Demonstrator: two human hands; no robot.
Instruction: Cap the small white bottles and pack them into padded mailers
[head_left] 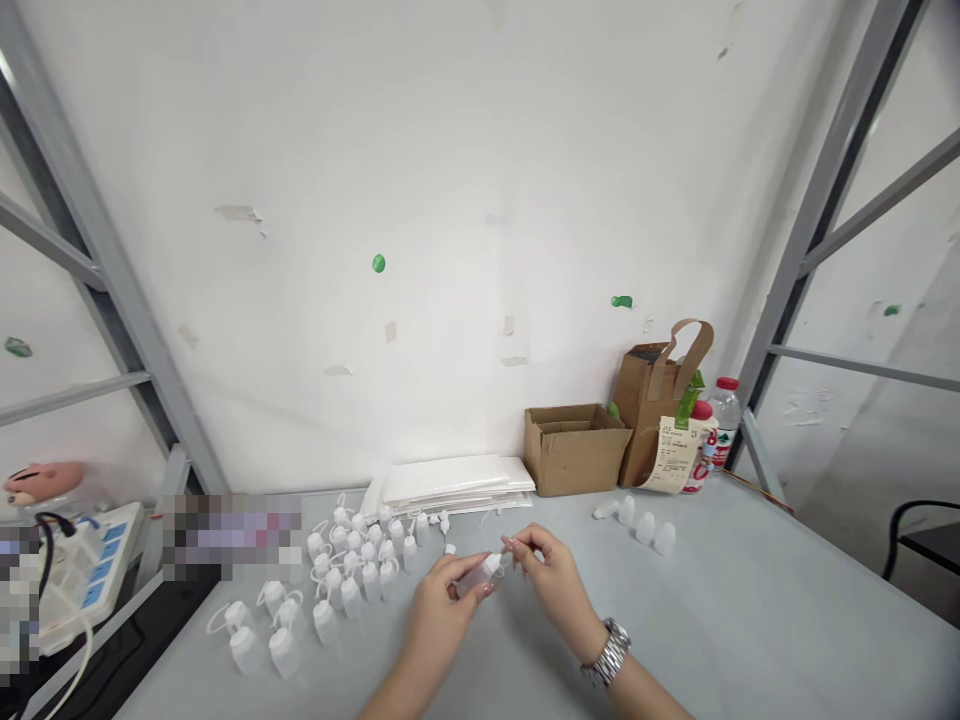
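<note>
Two hands work on one small bottle above the grey table

Above the middle of the table (pixel 720 610), clear of its back edge, the left hand (pixel 437 605) holds a small translucent bottle (pixel 472 577), tilted so that its white cap (pixel 491 564) points up and to the right. The left fingers are wrapped round the bottle's body, with the thumb along the lower side. The right hand (pixel 551 578) comes in from the other side, its thumb and forefinger pinching at a thin white strap (pixel 502 570) just beside the cap; the strap's end is too small and covered to make out. A silver watch (pixel 609 652) sits on the right wrist.

Toward the left edge of the table stands a cluster of capped bottles (pixel 350 597), many with looped straps. Near the back edge, a few small white pieces (pixel 443 522) lie at the cluster's right end.

Toward the right edge are several uncapped bottles (pixel 644 528), one apparently lying down. Along the back edge, against the wall (pixel 450 200), lies a stack of white sheets (pixel 450 485), then an open cardboard box (pixel 576 462). Beside it, near the back right corner, stand a brown paper bag (pixel 639 405) and a red-capped clear bottle (pixel 725 408).
</note>
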